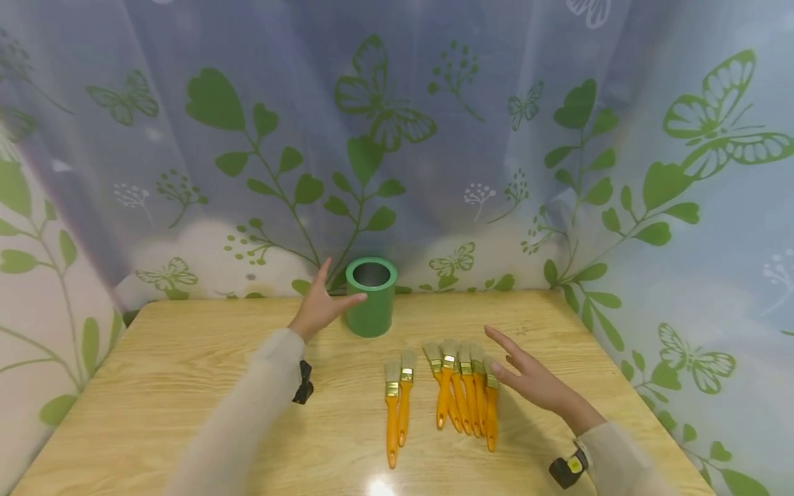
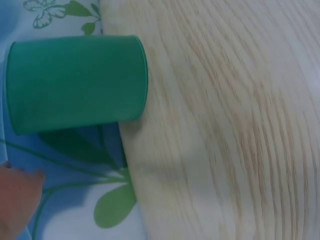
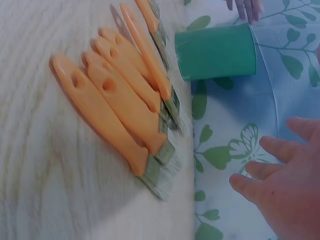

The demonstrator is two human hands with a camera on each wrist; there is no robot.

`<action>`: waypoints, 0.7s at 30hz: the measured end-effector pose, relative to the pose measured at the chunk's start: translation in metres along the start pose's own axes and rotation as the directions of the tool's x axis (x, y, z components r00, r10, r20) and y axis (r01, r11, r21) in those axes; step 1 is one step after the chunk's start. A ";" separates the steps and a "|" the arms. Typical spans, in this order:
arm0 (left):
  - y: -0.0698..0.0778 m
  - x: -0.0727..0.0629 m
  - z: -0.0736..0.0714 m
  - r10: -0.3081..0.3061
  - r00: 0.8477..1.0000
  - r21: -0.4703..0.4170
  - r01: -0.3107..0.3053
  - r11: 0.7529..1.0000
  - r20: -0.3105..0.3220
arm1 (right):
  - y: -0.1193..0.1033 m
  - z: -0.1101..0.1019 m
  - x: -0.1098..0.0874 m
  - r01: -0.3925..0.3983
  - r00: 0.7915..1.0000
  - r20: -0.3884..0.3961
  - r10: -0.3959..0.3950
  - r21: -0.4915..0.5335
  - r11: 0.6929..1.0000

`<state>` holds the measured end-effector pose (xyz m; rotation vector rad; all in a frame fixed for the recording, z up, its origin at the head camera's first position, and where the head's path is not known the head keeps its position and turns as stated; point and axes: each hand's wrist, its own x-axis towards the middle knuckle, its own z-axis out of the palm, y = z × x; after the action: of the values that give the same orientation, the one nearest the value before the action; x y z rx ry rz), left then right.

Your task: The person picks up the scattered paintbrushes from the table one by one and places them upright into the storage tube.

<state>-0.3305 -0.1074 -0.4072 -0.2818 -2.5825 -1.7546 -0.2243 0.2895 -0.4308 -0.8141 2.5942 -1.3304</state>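
Note:
A green can (image 1: 370, 313), its round top uncovered, stands upright toward the back of the wooden table. Just left of it is my left hand (image 1: 321, 308), thumb and fingers spread wide; the left wrist view shows a gap between the fingers and the can (image 2: 77, 85). Several paintbrushes (image 1: 469, 406) with orange handles and pale bristles lie bunched in front of the can, to its right. Two more paintbrushes (image 1: 397, 410) lie side by side left of that bunch. Above the bunch's right side hovers my right hand (image 1: 530, 379), fingers extended, holding nothing.
Behind the table (image 1: 186, 365) hangs a curtain (image 1: 434, 207) printed with green leaves and butterflies, which also covers both sides. The can stands close to the table's back edge. Each wrist wears a small black device (image 1: 304, 382).

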 end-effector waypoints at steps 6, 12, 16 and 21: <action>-0.001 0.006 0.019 0.003 0.999 -0.037 -0.004 0.999 -0.036 | 0.000 0.009 0.000 0.007 1.000 0.013 -0.008 0.062 0.998; -0.007 0.012 0.031 -0.020 0.997 -0.056 0.016 0.998 -0.069 | -0.003 0.015 0.000 -0.007 1.000 0.029 0.004 0.089 0.996; -0.006 0.014 0.037 -0.005 0.996 -0.061 0.000 0.998 -0.089 | -0.004 0.017 -0.001 -0.018 1.000 0.026 0.015 0.113 0.993; -0.004 0.017 0.045 -0.001 0.992 -0.031 -0.003 1.000 -0.129 | -0.002 0.020 -0.003 -0.024 0.999 0.035 0.020 0.129 0.991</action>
<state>-0.3431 -0.0651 -0.4263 -0.1630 -2.4671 -1.7522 -0.2145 0.2754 -0.4416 -0.7777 2.4539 -1.4482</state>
